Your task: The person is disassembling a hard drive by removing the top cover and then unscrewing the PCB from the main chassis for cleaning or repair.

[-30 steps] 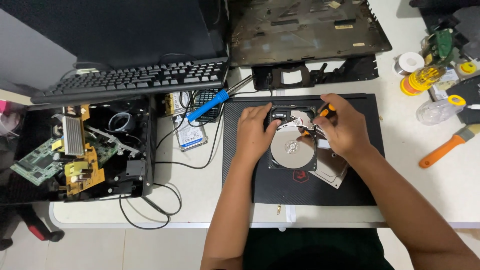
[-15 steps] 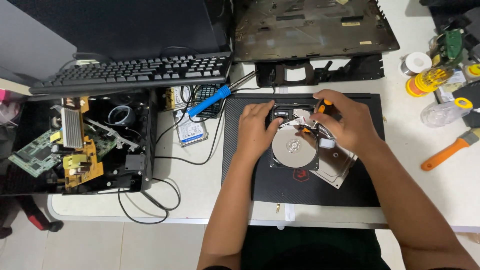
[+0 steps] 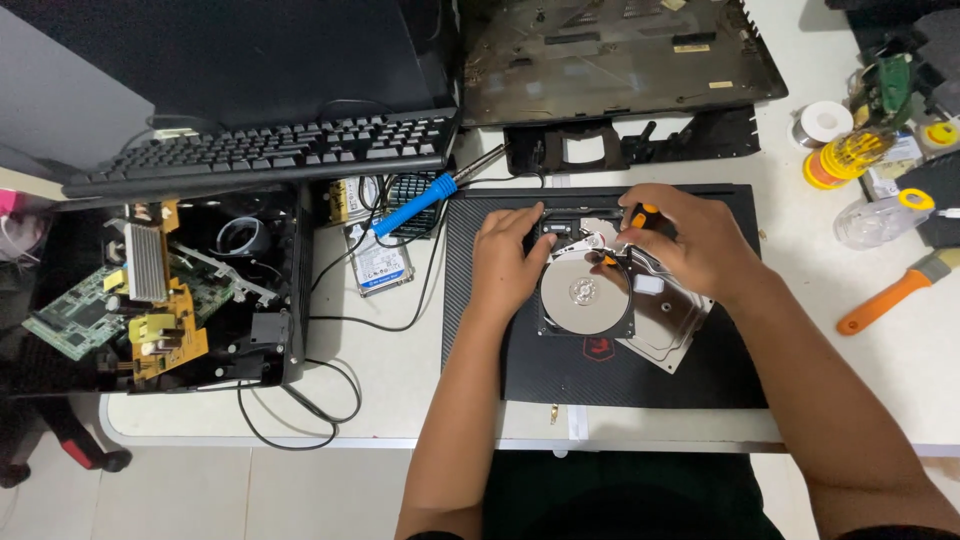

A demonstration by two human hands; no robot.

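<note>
An opened hard drive [image 3: 585, 292] with a shiny round platter lies on a black laptop lid [image 3: 610, 370]. My left hand [image 3: 507, 262] presses on the drive's left edge and steadies it. My right hand [image 3: 690, 240] grips a small screwdriver with an orange and black handle [image 3: 640, 217], its tip down at the drive's upper right corner near the platter. The drive's silver cover [image 3: 670, 325] lies tilted under the drive's right side.
A blue soldering iron [image 3: 420, 203] and a second hard drive [image 3: 380, 262] lie left of the lid. An open black case with circuit boards [image 3: 165, 290] sits at far left, a keyboard [image 3: 270, 150] behind it. An orange-handled brush [image 3: 895, 295] and solder spools [image 3: 850, 150] lie to the right.
My right hand has shifted slightly on the screwdriver over the drive's upper right corner. My left hand stays on the drive's left edge.
</note>
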